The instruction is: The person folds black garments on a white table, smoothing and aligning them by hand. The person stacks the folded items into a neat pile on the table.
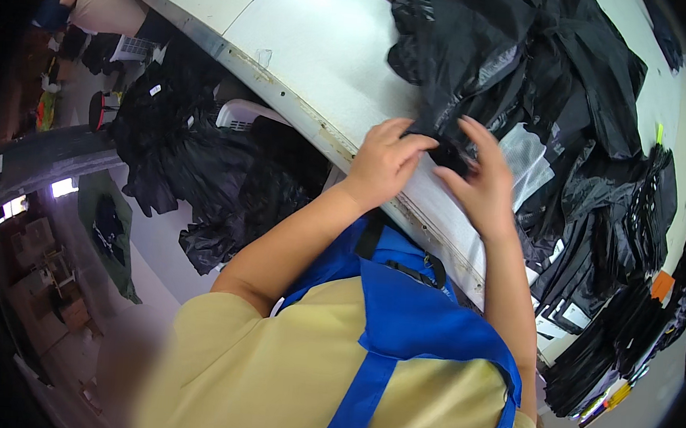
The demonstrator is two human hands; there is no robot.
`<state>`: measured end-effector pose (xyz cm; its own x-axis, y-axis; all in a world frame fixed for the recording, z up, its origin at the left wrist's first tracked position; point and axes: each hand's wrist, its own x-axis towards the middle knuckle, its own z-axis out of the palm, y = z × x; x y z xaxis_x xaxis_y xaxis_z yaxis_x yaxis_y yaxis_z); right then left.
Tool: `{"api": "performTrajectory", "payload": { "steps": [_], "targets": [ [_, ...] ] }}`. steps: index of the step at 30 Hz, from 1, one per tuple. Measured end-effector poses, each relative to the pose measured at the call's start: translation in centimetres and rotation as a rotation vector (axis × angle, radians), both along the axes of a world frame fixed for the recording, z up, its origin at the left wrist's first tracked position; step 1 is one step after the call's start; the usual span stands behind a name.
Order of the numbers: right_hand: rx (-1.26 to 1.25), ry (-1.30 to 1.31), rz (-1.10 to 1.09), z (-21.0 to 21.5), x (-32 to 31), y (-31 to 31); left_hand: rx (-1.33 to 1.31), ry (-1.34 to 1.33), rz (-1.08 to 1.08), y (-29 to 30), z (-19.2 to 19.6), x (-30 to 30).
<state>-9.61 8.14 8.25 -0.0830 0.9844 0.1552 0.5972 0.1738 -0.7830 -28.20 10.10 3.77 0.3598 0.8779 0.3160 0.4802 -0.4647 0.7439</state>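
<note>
A thin, shiny black garment [478, 44] lies bunched on the pale worktable in front of me, its near end drawn down towards the table edge. My left hand [382, 161] pinches that near end between thumb and curled fingers. Close by on the right, my right hand [484, 180] curves around the same dark cloth, its thumb and fingers apart; whether its fingertips touch the cloth is hard to make out. A piece of white textured material [525, 167] lies just beyond my right hand, partly under the black cloth.
The worktable [323, 46] has a worn metal edge crossing in front of me. More black garments [181, 147] are heaped below it on the left, near a white plastic basket [243, 113]. Stacked black pieces [620, 225] fill the right side. Another person [107, 7] stands at the far left.
</note>
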Motion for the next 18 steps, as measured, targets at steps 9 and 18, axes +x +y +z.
{"api": "performTrajectory", "payload": {
  "steps": [9,18],
  "targets": [
    [-0.511,0.5,-0.184,-1.9,-2.6,2.1,-0.616,-0.718,0.248,2.0,-0.2,-1.4],
    [-0.61,0.864,-0.258,-2.7,-0.9,0.9,-0.726,-0.519,0.036,4.2,1.7,0.9]
  ]
}}
